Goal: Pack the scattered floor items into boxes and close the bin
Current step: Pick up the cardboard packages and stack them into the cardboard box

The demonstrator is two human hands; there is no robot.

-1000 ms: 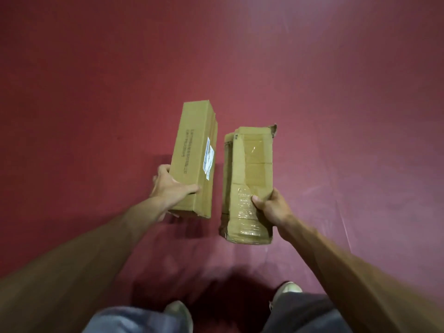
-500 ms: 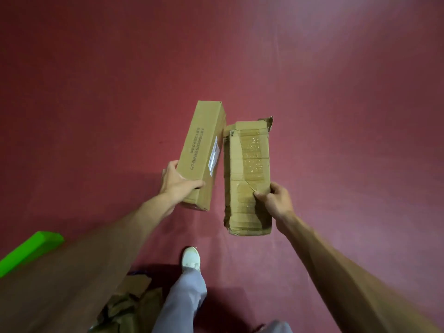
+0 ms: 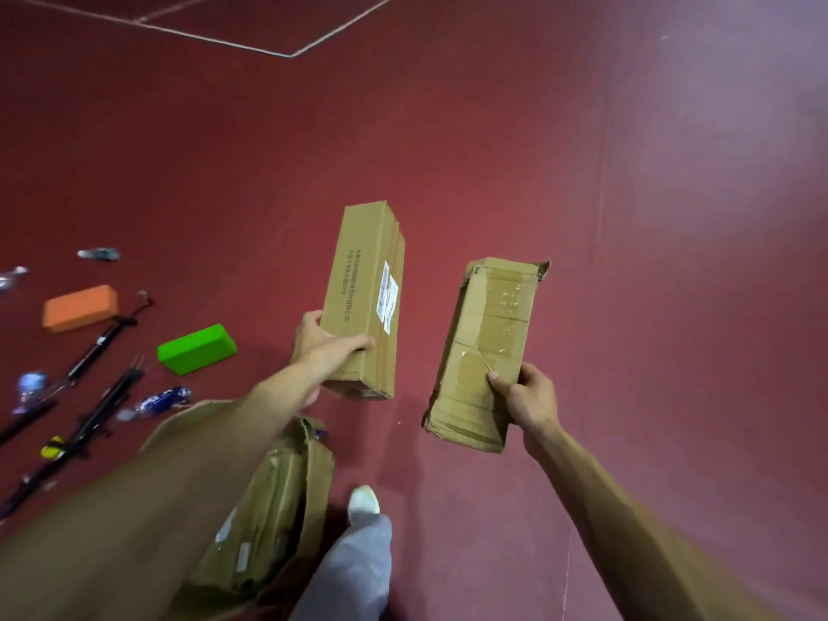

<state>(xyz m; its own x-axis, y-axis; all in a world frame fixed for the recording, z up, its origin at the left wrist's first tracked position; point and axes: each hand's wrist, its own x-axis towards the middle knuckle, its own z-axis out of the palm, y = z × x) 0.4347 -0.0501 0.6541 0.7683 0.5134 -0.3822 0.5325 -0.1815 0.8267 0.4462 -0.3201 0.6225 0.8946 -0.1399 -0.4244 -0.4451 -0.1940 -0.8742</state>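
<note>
Single head view, angled down over red floor (image 3: 537,150)

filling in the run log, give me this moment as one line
left hand: holds labelled box | right hand: holds taped box | boxes: apart, above floor | green block, orange block: unpacked on floor

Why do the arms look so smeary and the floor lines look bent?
Head view: the left forearm is close to the lens and blurred; the wide lens bends the white floor line; the labelled box and the taped box look fairly sharp; the floor looks paler, washed with light, at upper right.
</note>
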